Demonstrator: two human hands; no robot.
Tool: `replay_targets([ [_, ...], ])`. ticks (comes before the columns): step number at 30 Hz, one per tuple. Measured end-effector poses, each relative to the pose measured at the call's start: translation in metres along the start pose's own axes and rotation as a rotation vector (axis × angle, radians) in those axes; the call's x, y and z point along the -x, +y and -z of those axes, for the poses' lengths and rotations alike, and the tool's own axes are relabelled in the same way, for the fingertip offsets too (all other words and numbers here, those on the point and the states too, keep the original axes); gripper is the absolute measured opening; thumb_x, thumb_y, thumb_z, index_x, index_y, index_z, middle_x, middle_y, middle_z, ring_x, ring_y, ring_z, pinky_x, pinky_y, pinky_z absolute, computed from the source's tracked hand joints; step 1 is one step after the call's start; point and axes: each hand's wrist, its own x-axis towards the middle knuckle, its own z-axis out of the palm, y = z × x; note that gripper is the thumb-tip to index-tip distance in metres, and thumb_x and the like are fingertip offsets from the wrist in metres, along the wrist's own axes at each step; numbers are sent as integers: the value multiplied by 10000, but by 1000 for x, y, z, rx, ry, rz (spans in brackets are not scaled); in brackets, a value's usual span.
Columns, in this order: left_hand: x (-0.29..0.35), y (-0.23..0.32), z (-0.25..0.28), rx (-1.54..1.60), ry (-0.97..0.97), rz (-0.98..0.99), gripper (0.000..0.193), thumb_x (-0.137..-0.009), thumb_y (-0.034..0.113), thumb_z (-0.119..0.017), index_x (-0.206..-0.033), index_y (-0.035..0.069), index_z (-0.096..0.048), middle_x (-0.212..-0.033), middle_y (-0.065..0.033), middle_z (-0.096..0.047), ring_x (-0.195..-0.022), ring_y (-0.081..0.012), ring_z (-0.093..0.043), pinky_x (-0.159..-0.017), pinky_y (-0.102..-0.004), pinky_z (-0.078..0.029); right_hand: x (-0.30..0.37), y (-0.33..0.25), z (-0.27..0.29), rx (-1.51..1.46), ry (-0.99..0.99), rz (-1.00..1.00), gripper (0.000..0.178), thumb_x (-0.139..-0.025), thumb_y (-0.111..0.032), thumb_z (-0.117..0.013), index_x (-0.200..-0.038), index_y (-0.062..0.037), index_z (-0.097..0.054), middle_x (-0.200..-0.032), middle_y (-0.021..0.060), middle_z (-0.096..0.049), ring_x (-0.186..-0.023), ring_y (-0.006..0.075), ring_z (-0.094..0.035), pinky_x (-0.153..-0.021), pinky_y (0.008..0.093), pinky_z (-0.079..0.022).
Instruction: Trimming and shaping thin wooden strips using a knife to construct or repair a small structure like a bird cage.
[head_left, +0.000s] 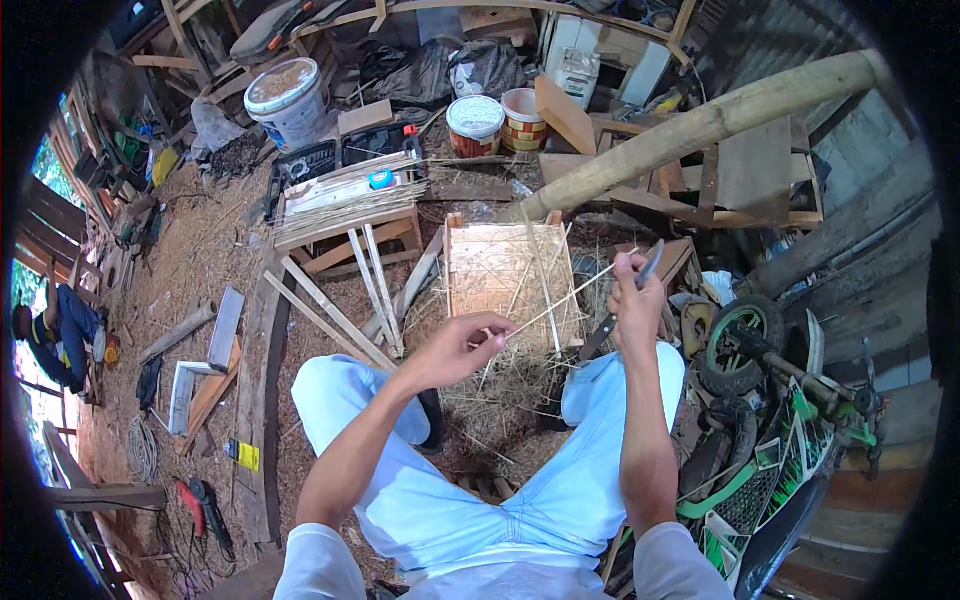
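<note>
A thin, pale bamboo strip (572, 294) stretches slantwise between my two hands, above a low wooden board covered in shavings. Its lower end is pinched between the thumb and fingers of my left hand (462, 348). My right hand (638, 305) is closed around a knife, whose grey blade (651, 263) points up and away from me. The strip's upper end meets the thumb and forefinger of that same hand. Below them lies the board (490, 262), strewn with loose strips and fine shavings. Most of the knife's handle is hidden in my fist.
Ahead to the left, a small wooden bench (345, 225) bears many strips and a blue tape measure (381, 180). A thick bamboo pole (700, 128) slants across the right. A green bike (760, 470) lies at my right. Someone in dark clothes (70, 335) sits far left.
</note>
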Motion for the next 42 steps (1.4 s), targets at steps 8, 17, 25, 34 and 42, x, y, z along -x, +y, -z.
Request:
replay_targets([
  [8, -16, -12, -12, 236, 180, 96, 262, -936, 137, -533, -1170, 33, -590, -843, -18, -581, -665, -73, -497, -572, -234, -426, 17, 7, -18, 83, -186, -49, 178, -961, -189, -479, -1078, -86, -393, -804, 9, -482, -562, 26, -393, -422, 174, -289],
  [17, -10, -12, -3, 691, 209, 146, 321, -924, 129, -545, -1229, 30, -554, -650, 68, -414, -524, -34, -312, -461, -194, -228, 54, 2, -42, 391, -646, -85, 182, -947, -138, -513, -931, 1, -629, -679, 35, -604, -537, 46, -473, -474, 204, -384],
  [25, -7, -5, -2, 630, 133, 128, 293, -933, 146, -539, -1189, 8, -582, -654, 61, -429, -532, -37, -303, -471, -211, -232, 52, 7, -44, 294, -716, -195, 205, -933, -173, -550, -885, 1, -648, -591, -15, -500, -517, 47, -411, -469, 208, -319],
  [34, 6, -4, -4, 574, 143, 197, 364, -928, 161, -550, -1269, 33, -537, -670, 69, -406, -529, -35, -285, -468, -205, -210, 25, -10, -25, 345, -439, -150, 210, -943, -207, -535, -875, -25, -615, -579, -53, -448, -477, 18, -359, -422, 184, -249],
  [42, 0, -2, -7, 581, 147, 206, 351, -921, 191, -569, -1232, 28, -559, -660, 65, -404, -520, -31, -305, -458, -213, -217, 51, 7, -43, 278, -775, -238, 195, -937, -183, -545, -883, -8, -612, -599, -31, -486, -510, 37, -396, -454, 198, -305],
])
